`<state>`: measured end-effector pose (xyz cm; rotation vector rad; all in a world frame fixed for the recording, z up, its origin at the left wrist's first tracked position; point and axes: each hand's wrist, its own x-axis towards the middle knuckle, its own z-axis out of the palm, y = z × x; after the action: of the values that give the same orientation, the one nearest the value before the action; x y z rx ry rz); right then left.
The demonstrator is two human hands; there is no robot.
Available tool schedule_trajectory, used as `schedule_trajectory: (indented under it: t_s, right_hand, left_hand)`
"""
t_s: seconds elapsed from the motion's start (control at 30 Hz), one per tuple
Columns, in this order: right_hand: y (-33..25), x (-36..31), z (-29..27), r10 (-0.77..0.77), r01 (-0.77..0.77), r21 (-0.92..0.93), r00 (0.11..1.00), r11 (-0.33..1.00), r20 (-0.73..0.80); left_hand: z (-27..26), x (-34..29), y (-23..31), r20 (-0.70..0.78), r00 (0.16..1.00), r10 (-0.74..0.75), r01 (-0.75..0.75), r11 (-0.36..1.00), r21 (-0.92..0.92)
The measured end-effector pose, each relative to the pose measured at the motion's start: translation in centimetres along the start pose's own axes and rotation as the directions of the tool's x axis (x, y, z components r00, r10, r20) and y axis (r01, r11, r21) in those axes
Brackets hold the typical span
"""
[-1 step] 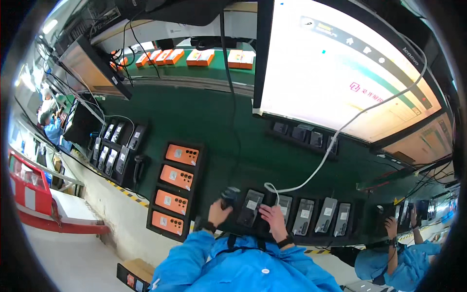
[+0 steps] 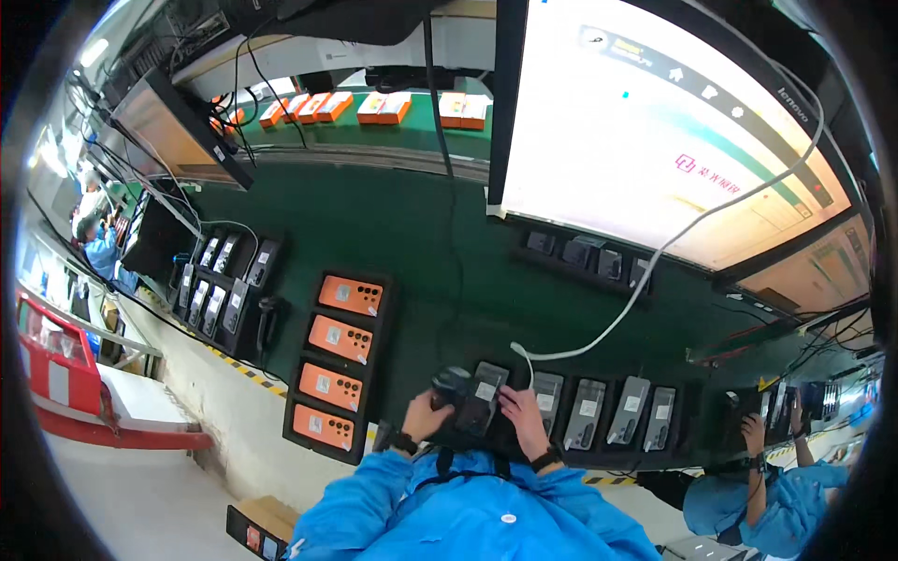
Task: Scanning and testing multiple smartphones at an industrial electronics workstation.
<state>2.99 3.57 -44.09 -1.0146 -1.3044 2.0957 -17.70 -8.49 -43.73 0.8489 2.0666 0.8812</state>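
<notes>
Your left hand (image 2: 426,412) grips a black scanner (image 2: 450,385), and your right hand (image 2: 519,418) pinches a dark phone (image 2: 486,393) at the near edge of the green counter (image 2: 412,234), beside a tray (image 2: 617,411) of more phones and orange ones (image 2: 337,374) to your left.

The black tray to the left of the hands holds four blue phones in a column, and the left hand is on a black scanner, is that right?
Not quite. In the head view, the black tray holds four orange phones, not blue ones. The rest stands: they sit in a column to the left of the hands, and the left hand is on the black scanner.
</notes>
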Motion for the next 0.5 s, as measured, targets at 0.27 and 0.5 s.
schedule_trajectory:
  t_s: [0.27, 0.5]
  right_hand:
    - [2.0, 5.2, 4.6, 0.102, -0.092, 0.075, 0.983, 0.993, -0.154]
    - [2.9, 6.9, 4.2, -0.245, 0.182, -0.266, 0.942, 0.947, -0.227]
  left_hand:
    - [2.1, -3.8, -0.4, 0.049, 0.998, 0.049, -0.052, 0.997, 0.063]
    - [-0.3, -3.7, 0.4, 0.128, 0.99, 0.054, -0.055, 0.998, 0.001]
